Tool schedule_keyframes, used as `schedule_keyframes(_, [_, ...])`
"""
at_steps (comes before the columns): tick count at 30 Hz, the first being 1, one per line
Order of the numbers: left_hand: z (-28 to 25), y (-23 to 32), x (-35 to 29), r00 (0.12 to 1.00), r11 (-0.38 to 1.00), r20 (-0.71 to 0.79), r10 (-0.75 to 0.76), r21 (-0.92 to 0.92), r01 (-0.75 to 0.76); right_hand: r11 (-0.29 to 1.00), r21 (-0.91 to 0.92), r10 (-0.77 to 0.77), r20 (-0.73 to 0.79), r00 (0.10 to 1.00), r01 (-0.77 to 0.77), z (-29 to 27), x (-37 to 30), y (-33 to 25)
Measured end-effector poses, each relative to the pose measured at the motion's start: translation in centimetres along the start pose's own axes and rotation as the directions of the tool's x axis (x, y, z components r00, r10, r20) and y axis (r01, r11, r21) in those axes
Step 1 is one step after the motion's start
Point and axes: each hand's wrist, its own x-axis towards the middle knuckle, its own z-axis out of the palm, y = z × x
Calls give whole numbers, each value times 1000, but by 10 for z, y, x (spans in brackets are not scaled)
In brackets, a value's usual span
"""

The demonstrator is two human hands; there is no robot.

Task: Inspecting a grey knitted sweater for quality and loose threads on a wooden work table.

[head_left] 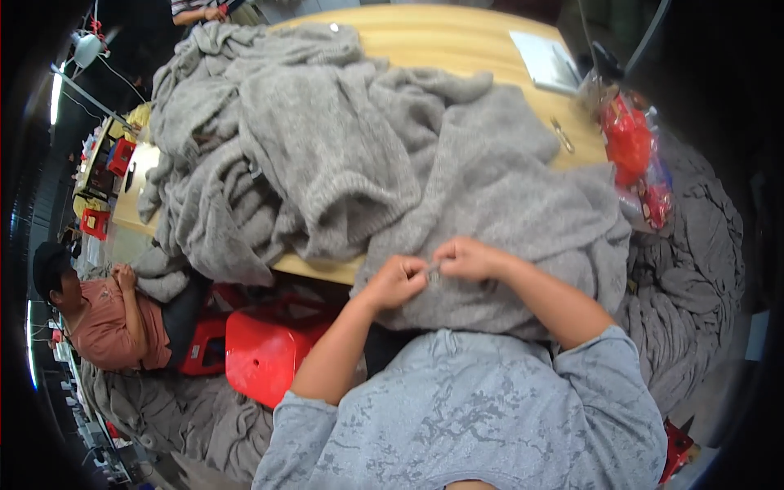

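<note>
A grey knitted garment (498, 196) spreads over the near side of the table and hangs down over my lap. Close to its near edge, my left hand (400, 280) and my right hand (464, 260) face each other, a small gap between them. Both have their fingers pinched on the knit of this garment. A small pale spot shows in the fabric between the fingertips, too small to name. More grey knitted garments (318, 139) lie heaped to the left and beyond my hands.
On the wooden table (433, 33) lie small yellow-handled snips (563, 135) and white paper (543, 61). Red plastic bags (627, 147) hang at the right edge. A red stool (260, 359) stands at left, near a seated person (118, 318). Knitwear piles (686, 278) flank me.
</note>
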Motion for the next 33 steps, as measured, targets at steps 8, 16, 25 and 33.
schedule_keyframes(8, [-2, 7, 11, 991, 977, -116, -66, -207, 40, 977, 170, 138, -21, 990, -132, -7, -1, -5])
schedule_keyframes(16, [1, 16, 3, 981, 981, -139, -138, -154, 117, 894, -445, -38, -191, 981, -52, 0, -86, -40])
schedule_keyframes(25, [15, 42, 8, 978, 966, -208, 26, 256, 28, 852, -522, -273, -493, 826, -30, -4, -115, -27])
schedule_keyframes(33, [51, 85, 31, 962, 747, 60, 268, 617, -247, 939, -343, -198, -548, 813, -3, -6, -112, -20])
